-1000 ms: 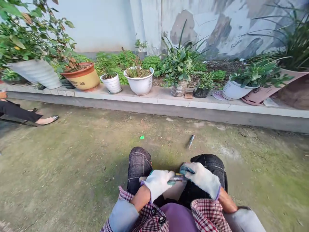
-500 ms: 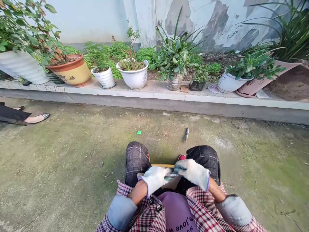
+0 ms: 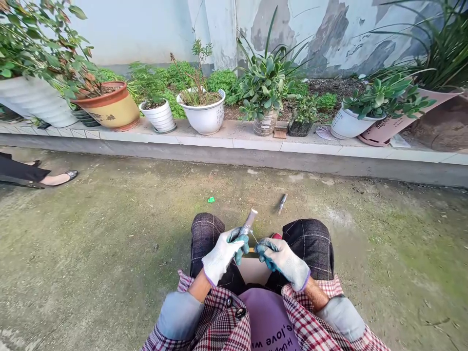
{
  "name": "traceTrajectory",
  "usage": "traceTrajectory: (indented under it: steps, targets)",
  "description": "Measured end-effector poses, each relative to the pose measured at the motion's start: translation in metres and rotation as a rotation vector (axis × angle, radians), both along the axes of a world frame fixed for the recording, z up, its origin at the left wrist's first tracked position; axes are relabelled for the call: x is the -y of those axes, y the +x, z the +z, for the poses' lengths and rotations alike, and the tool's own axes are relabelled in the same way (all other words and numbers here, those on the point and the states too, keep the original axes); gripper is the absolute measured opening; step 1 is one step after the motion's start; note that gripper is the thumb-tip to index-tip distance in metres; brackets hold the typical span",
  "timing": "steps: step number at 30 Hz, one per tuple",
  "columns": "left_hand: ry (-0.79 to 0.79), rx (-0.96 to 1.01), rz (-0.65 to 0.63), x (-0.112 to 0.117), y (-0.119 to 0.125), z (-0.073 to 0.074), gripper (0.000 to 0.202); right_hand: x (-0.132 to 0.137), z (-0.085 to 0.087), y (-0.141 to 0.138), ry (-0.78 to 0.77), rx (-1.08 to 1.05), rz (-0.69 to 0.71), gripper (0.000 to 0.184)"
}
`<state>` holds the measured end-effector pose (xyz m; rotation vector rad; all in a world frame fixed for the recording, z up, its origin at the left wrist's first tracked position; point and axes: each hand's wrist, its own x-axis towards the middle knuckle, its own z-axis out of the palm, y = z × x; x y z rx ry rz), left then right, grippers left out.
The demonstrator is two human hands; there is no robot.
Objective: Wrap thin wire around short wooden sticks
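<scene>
My left hand (image 3: 224,254), in a white glove with blue-green coated fingers, is closed round a short pale grey cylinder (image 3: 249,220). The cylinder tilts up and to the right, and its white round end shows. A thin strand (image 3: 254,237), wire or thread, runs from it across to my right hand (image 3: 285,261). Gloved the same way, that hand pinches the strand's other end; its fingertips are partly hidden. Both hands are above my lap, over a pale flat board (image 3: 255,271) with a yellow far edge between my knees.
On the concrete ahead lie a small dark rod (image 3: 282,204) and a green scrap (image 3: 211,200). Potted plants line a tiled ledge (image 3: 204,142) by the wall. Another person's foot (image 3: 58,179) is at the far left.
My hands have moved apart. The cylinder, earlier lying nearly level between them, now points upward in my left hand. The strand between my hands has come into view.
</scene>
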<state>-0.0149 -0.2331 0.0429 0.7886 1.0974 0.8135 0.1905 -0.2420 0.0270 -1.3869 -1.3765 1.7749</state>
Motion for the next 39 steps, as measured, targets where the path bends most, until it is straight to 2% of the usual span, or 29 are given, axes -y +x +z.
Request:
traceTrajectory:
  steps: [3,7,12,16,22,29,32,39]
  targets:
    - [-0.032,0.192,-0.007,0.003,0.0,-0.005,0.048,-0.003,-0.005,0.003,0.003,-0.079,-0.026,0.041]
    - [-0.033,0.298,-0.098,0.006,-0.005,-0.008,0.058,-0.002,-0.023,0.007,-0.084,-0.287,-0.029,0.052]
    - [-0.059,0.241,-0.201,0.006,-0.008,-0.006,0.064,0.003,-0.035,0.004,-0.297,-0.505,-0.184,0.055]
    - [-0.001,0.25,-0.211,0.008,-0.009,-0.006,0.066,0.006,-0.032,-0.001,-0.348,-0.618,-0.28,0.054]
    - [0.02,0.201,-0.359,0.01,-0.013,-0.005,0.063,0.01,-0.028,-0.003,-0.389,-0.658,-0.322,0.059]
    - [0.05,0.243,-0.295,0.008,-0.017,-0.008,0.065,0.02,-0.025,0.0,-0.349,-0.674,-0.229,0.048]
    - [0.052,0.296,-0.249,0.007,-0.015,-0.01,0.065,0.022,-0.027,-0.002,-0.327,-0.625,-0.126,0.051]
    - [0.065,0.384,-0.209,0.011,-0.008,-0.005,0.066,0.028,-0.031,-0.006,-0.254,-0.468,-0.021,0.063]
